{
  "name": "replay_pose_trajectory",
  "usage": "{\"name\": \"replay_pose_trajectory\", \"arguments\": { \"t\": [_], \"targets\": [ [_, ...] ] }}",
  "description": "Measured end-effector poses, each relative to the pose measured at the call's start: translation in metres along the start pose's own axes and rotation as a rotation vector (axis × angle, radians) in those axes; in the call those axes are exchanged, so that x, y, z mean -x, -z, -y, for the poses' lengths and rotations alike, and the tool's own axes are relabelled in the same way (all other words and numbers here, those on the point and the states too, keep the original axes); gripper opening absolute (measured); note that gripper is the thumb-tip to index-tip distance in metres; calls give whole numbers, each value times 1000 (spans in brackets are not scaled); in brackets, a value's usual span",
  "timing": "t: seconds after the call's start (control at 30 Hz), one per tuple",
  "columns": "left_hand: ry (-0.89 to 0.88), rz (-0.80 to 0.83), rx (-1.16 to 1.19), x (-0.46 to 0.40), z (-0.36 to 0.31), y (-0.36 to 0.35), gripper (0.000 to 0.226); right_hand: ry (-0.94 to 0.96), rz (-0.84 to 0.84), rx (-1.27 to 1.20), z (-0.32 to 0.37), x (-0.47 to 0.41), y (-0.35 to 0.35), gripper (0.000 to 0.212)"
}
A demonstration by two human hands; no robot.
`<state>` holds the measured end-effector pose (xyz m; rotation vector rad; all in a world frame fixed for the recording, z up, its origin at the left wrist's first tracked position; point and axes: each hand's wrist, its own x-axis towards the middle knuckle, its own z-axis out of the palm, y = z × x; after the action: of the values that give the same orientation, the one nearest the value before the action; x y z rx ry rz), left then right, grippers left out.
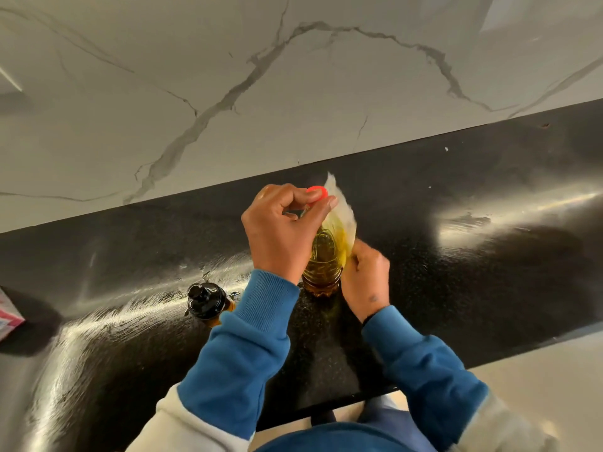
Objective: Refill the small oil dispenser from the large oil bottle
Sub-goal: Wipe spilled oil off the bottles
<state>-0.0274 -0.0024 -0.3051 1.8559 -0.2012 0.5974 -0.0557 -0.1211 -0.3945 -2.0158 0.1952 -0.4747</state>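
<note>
Black counter (456, 272): our left hand (280, 230) pinches the red cap (317, 192) of the large oil bottle (323, 265); our right hand (367, 278) grips its side. Near left, the small dispenser (207, 300) waits capped; no pouring yet.

So the surface (456, 272) is black and speckled, pretty glossy, with smeary streaks catching the light on both the left and right sides. Behind it runs a white marble-look wall (293, 93) with grey veins. At the far left edge there's a pink and white box (8, 318), mostly cut off.
</note>
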Motion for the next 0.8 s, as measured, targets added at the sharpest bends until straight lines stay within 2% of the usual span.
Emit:
{"name": "replay_pose_trajectory", "arguments": {
  "t": [0.07, 0.13, 0.23, 0.33, 0.43, 0.5, 0.57, 0.63, 0.7, 0.8],
  "targets": [
    [-46, -3, -71, -5, -1, 2, 14, -192, 162, 114, -28, 17, -9, 43],
    [-92, 11, -132, -10, 0, 5, 15, -294, 277, 162, -43, 30, -10, 31],
    [-127, 70, -135, -17, 1, 8, 12, -319, 262, 174, -37, 22, -6, 26],
    [-102, 165, -46, -26, 3, 12, 9, -218, 146, 138, -8, -5, 4, 31],
    [-45, 259, 35, -33, 6, 16, 11, -1, 16, 33, 33, -28, 22, 36],
    [-25, 268, 62, -31, 9, 16, 12, 137, -14, -63, 48, -35, 29, 36],
    [-18, 217, 42, -24, 9, 12, 12, 182, -21, -84, 45, -33, 26, 39],
    [-18, 132, 13, -14, 6, 5, 16, 98, 2, -33, 25, -22, 14, 35],
    [-19, 50, 31, -7, 4, -2, 19, -124, 94, 80, -3, -7, 1, 38],
    [-37, 55, 13, -7, -1, -6, 19, -346, 272, 181, -41, 15, -13, 39]
  ]
}}
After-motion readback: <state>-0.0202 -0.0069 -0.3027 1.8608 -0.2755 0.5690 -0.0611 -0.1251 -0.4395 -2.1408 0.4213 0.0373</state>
